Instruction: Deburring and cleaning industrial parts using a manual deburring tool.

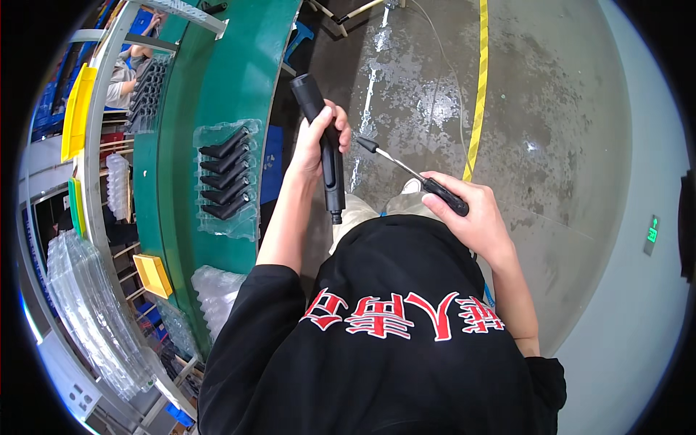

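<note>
My left hand (319, 138) is closed around a long black tube-shaped part (331, 163), which has a wide round end at the top and a narrow stepped tip at the bottom. In my right hand (467, 206) is a hand tool (395, 161) with a black handle, a thin metal shaft and a black cone-shaped head. That head points up and left toward the black part, with a gap between them. To the left, several black angled parts (226, 174) lie in a row in a clear plastic tray (248, 228) on the green bench.
The green bench (239, 80) runs along my left, beside a metal rack (98, 145) with yellow bins (152, 275). Stacked clear trays (94, 312) stand lower left. Another person (123, 80) sits beyond the rack. A yellow line (478, 94) crosses the worn floor near a pale wall.
</note>
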`<state>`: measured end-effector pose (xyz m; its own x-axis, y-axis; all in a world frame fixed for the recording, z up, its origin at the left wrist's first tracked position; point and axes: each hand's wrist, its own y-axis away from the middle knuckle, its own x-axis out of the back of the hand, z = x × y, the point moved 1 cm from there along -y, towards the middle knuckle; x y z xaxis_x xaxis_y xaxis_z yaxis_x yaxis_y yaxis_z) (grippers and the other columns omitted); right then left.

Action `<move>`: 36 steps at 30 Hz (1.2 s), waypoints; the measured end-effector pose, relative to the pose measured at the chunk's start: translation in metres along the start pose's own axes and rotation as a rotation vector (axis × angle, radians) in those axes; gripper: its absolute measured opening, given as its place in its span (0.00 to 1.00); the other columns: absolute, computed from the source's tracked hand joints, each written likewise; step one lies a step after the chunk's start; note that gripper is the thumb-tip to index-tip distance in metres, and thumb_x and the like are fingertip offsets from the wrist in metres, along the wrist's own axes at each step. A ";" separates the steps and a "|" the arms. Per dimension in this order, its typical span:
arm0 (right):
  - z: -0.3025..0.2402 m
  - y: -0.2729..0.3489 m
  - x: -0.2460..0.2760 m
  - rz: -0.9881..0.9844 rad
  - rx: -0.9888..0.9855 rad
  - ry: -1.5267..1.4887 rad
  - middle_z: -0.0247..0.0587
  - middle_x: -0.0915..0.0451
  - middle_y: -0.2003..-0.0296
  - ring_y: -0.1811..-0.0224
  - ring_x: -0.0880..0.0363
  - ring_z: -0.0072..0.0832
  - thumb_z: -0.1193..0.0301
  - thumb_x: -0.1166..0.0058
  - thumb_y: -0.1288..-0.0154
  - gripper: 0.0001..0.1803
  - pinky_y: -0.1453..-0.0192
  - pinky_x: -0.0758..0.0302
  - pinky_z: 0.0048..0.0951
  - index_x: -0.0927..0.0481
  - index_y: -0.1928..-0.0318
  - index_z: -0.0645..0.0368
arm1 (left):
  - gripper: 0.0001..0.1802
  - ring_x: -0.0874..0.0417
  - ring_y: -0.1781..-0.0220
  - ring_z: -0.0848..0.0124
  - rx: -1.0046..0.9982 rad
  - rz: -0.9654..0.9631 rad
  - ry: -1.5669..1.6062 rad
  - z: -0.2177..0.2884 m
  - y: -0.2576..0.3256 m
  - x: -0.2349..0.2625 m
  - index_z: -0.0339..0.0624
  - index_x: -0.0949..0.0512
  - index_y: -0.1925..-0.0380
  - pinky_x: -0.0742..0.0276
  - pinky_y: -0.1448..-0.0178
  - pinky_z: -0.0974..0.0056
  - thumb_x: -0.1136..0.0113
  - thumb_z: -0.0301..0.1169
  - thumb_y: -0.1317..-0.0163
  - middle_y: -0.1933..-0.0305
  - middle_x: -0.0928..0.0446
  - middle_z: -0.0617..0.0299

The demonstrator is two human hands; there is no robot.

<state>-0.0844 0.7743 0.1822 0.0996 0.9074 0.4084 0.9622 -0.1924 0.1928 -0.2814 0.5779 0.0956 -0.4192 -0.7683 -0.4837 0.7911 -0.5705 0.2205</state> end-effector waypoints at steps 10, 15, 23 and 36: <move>-0.012 -0.015 -0.031 0.034 -0.069 0.068 0.43 0.14 0.64 0.71 0.21 0.29 0.62 0.37 0.36 0.21 0.66 0.27 0.27 0.18 0.46 0.59 | 0.41 0.32 0.80 0.75 0.327 -0.004 0.542 -0.028 -0.015 0.008 0.46 0.29 0.67 0.32 0.75 0.70 0.61 0.77 0.41 0.79 0.33 0.66; -0.030 -0.026 -0.049 0.150 -0.056 0.132 0.39 0.15 0.67 0.73 0.27 0.22 0.69 0.36 0.38 0.19 0.68 0.30 0.23 0.18 0.48 0.62 | 0.44 0.32 0.82 0.73 0.567 -0.173 0.625 -0.018 -0.004 0.018 0.45 0.29 0.66 0.31 0.75 0.67 0.67 0.78 0.40 0.80 0.33 0.65; -0.067 -0.029 -0.052 0.253 -0.314 0.101 0.36 0.15 0.68 0.73 0.27 0.23 0.64 0.36 0.36 0.20 0.68 0.30 0.24 0.18 0.48 0.63 | 0.49 0.32 0.84 0.72 0.626 -0.431 0.301 -0.012 -0.001 0.022 0.43 0.29 0.67 0.32 0.77 0.67 0.75 0.81 0.43 0.83 0.34 0.64; -0.057 -0.046 -0.098 0.093 0.125 -0.872 0.51 0.20 0.49 0.49 0.21 0.36 0.70 0.40 0.37 0.29 0.43 0.24 0.33 0.29 0.36 0.63 | 0.45 0.28 0.82 0.71 0.481 -1.031 0.227 0.025 0.040 -0.004 0.38 0.26 0.68 0.30 0.75 0.69 0.59 0.77 0.42 0.80 0.27 0.60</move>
<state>-0.1529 0.6734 0.1840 0.2872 0.8620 -0.4177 0.9563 -0.2832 0.0731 -0.2592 0.5508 0.1275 -0.6381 0.1672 -0.7516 -0.1506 -0.9844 -0.0911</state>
